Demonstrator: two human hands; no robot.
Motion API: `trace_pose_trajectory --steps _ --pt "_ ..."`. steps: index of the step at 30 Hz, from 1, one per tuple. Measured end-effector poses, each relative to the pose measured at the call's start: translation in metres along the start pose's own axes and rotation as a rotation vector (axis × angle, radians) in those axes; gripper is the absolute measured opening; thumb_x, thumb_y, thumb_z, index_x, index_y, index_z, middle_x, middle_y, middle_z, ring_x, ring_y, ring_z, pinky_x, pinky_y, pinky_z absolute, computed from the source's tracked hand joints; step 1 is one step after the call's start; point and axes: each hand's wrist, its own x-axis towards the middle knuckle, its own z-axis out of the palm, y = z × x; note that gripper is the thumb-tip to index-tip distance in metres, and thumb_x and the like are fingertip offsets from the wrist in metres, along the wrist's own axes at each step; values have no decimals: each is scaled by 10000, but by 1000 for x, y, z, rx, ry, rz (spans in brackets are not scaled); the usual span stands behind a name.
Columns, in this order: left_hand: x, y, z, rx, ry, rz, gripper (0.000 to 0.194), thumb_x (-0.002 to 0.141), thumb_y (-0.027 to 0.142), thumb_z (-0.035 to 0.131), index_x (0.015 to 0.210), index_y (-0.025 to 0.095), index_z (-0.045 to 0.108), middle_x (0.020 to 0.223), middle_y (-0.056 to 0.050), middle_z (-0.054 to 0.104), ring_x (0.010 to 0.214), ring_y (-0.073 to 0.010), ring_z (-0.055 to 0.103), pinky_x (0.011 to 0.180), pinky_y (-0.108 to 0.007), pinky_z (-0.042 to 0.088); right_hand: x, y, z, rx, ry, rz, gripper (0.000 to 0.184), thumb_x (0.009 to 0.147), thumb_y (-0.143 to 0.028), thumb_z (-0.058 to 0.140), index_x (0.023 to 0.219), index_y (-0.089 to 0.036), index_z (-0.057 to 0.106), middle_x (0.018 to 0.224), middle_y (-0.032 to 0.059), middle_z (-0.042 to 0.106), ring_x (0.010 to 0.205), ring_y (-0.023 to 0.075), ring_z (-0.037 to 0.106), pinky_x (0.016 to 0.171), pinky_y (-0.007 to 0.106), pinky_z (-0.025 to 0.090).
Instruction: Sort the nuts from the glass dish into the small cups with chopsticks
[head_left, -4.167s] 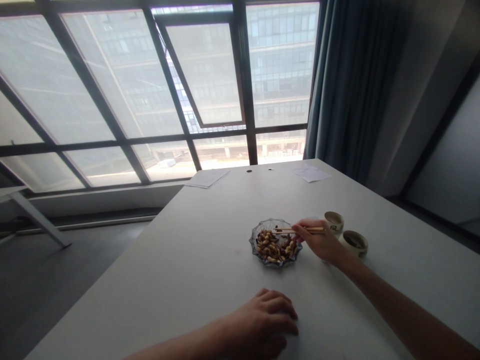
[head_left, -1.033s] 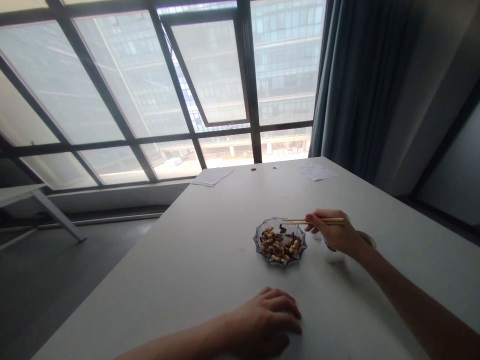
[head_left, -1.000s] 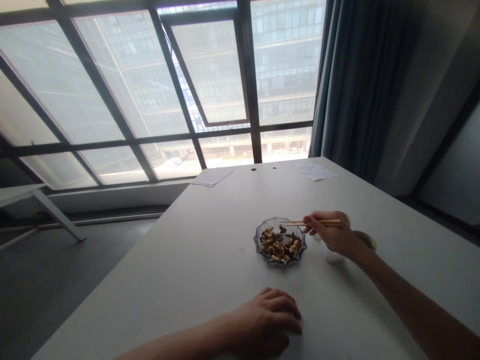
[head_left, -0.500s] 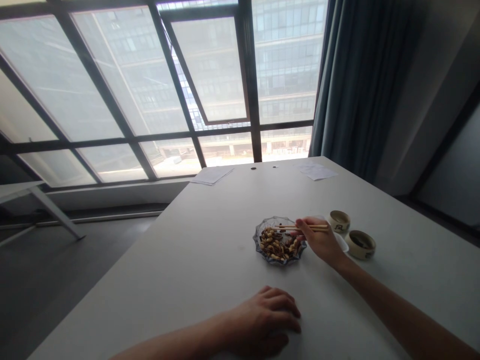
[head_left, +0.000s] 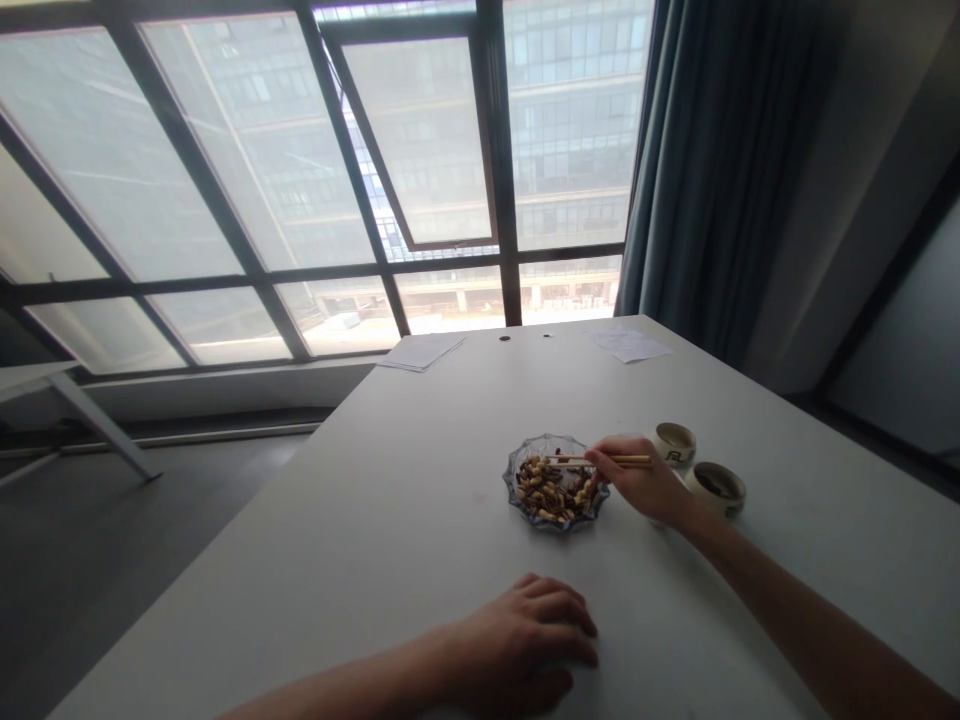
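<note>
Head view. Right hand [head_left: 637,482]: closed, gripping wooden chopsticks [head_left: 619,460]; long axis near level across the view, tips pointing left, held over nuts [head_left: 551,492] in a scalloped glass dish [head_left: 511,490], contact with the nuts not discernible. Left hand [head_left: 525,645]: empty, palm down, fingers lightly curled, resting on a white table [head_left: 375,560]. Beyond the right hand: a lettered ceramic cup [head_left: 674,444] and a second ceramic cup [head_left: 716,489], standing upright.
</note>
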Motion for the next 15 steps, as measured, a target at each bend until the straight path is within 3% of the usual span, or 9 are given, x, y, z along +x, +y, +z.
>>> trace_pose_trajectory --steps 7,11,15 --pt "0 -1 2 11 4 2 334 971 239 658 1300 279 625 1381 -70 688 1372 -271 588 1195 -420 420 -3 3 5 -104 -78 -128 474 1062 -583 556 824 -245 787 783 58 760 717 204 697 721 315 542" --pt "0 -2 2 13 -2 -3 329 965 233 670 1289 277 631 1381 -71 687 1371 -276 591 1201 -424 420 -3 0 5 -134 -39 -116 552 1058 -640 519 725 -256 733 720 55 754 675 213 688 664 325 532" --pt "0 -2 2 14 1 -4 340 956 226 675 1288 282 629 1375 -67 690 1368 -274 594 1199 -419 427 -2 -17 -12 -138 29 -102 561 1038 -633 568 651 -246 694 689 60 759 651 222 698 654 337 540"
